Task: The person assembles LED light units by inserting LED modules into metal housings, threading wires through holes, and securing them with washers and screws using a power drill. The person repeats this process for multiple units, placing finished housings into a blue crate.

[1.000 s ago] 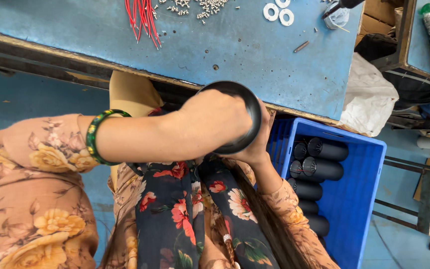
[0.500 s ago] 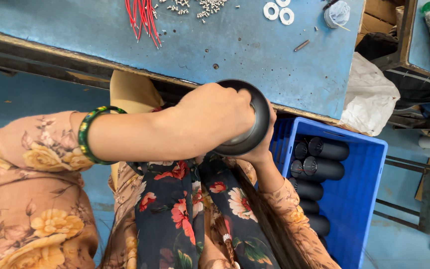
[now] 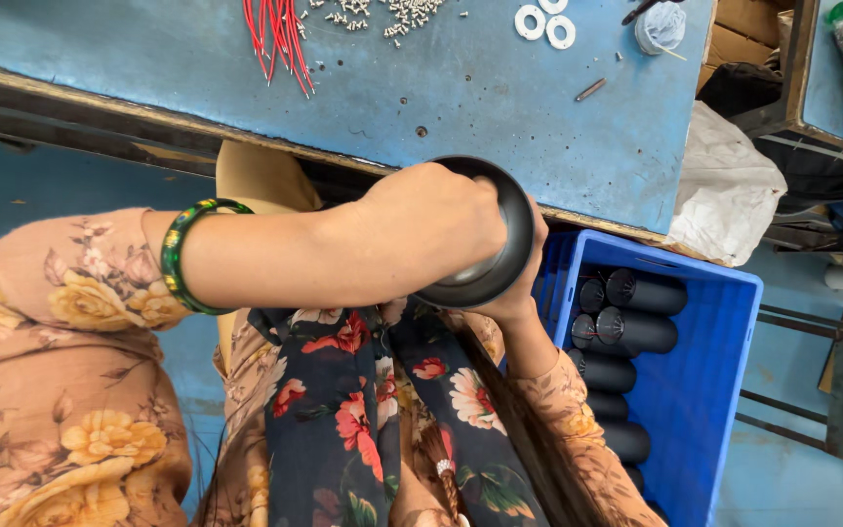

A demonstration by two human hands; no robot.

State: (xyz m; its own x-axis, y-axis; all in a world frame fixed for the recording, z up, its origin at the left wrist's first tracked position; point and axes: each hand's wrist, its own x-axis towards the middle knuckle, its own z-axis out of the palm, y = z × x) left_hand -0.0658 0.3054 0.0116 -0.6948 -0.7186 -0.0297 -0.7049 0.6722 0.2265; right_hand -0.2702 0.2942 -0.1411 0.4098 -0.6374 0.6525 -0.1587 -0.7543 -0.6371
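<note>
A black round metal part (image 3: pixel 500 256), open like a cup with a shiny inside, is held over my lap just below the table edge. My left hand (image 3: pixel 431 222) covers its near side and grips the rim; a green bangle (image 3: pixel 183 252) circles that wrist. My right hand (image 3: pixel 519 298) holds the part from underneath and behind, mostly hidden by it. Both arms wear floral sleeves.
A blue crate (image 3: pixel 704 390) at my right holds several black cylinders (image 3: pixel 636 332). The blue worktable (image 3: pixel 461 98) carries red wires (image 3: pixel 280 39), small screws (image 3: pixel 392 15), white washers (image 3: pixel 543 20) and a small white cup (image 3: pixel 661 27). A white bag (image 3: pixel 724 185) lies beyond the crate.
The black part has risen slightly and turned, so that its open, shiny inside now shows more to the camera. Both hands stay on it.
</note>
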